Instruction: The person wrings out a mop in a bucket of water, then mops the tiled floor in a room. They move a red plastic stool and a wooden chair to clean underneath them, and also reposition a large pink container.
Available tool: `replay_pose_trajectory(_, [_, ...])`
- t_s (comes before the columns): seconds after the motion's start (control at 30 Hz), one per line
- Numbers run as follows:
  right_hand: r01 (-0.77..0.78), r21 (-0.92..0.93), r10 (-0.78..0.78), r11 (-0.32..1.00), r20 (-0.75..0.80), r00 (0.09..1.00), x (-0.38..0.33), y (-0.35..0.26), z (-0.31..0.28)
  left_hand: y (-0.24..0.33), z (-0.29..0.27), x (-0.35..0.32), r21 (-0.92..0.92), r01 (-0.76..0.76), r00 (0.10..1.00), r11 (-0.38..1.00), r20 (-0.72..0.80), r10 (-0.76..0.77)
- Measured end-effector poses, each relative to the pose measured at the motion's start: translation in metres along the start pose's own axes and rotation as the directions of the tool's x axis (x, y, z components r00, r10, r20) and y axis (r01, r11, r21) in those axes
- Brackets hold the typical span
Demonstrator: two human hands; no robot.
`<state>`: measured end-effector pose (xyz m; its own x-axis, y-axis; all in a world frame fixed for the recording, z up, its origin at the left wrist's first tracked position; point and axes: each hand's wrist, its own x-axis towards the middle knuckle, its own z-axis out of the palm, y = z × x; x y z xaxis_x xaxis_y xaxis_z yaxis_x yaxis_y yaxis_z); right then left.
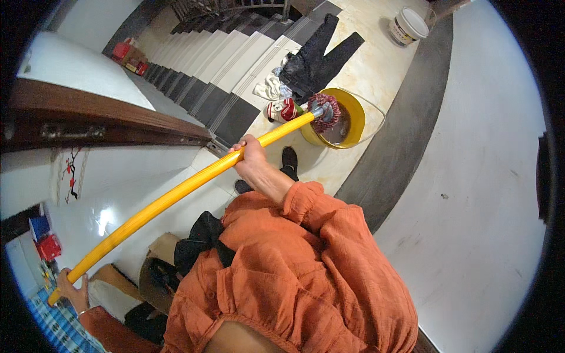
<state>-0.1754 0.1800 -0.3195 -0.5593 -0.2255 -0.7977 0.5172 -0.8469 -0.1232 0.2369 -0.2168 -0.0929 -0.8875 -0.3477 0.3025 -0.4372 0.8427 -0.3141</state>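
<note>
A mop with a long yellow handle [182, 191] slants across the view from lower left to upper right. My left hand [75, 290] is closed around the handle close to its lower-left end. Farther up, toward the mop head, my right hand [252, 155] grips the same handle. The reddish mop head [327, 113], joined by a grey metal socket, is at the mouth of a yellow bucket [356, 134]. Murky brownish water [343, 130] shows inside; whether the strands touch it, I cannot tell. The bucket's wire bail hangs to the right.
Dark trousers [321, 62] and pale cloths [272, 88] lie beyond the bucket, beside red-and-white shoes [281, 110]. Black-and-white stairs [223, 62] descend at the left, past a brown door edge [106, 117]. A lidded white pail [408, 26] stands far right, near the wall [465, 194].
</note>
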Motion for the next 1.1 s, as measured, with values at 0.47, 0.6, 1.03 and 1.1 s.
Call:
replay_pose_trajectory(0.47, [-0.155,0.094,0.158,0.983,-0.025,0.987,-0.016,-0.014,0.007,0.402,-0.057,0.145,-0.356,-0.452,0.749,0.818,0.346,0.565])
replay_pose_trajectory(0.6, [-0.201,0.132,0.202,0.971,-0.001,0.979,-0.023,-0.049,0.007,0.496,-0.050,0.165,-0.204,-0.419,0.731,0.885,0.502,0.462])
replay_pose_trajectory(1.03, [-0.426,0.108,0.361,0.898,0.369,0.856,-0.048,-0.210,-0.001,0.639,-0.135,0.214,-0.029,-0.596,0.703,0.803,0.464,0.539])
replay_pose_trajectory(1.1, [-0.432,0.096,0.350,0.897,0.446,0.824,-0.052,-0.235,-0.005,0.662,-0.154,0.221,0.003,-0.636,0.691,0.772,0.447,0.568])
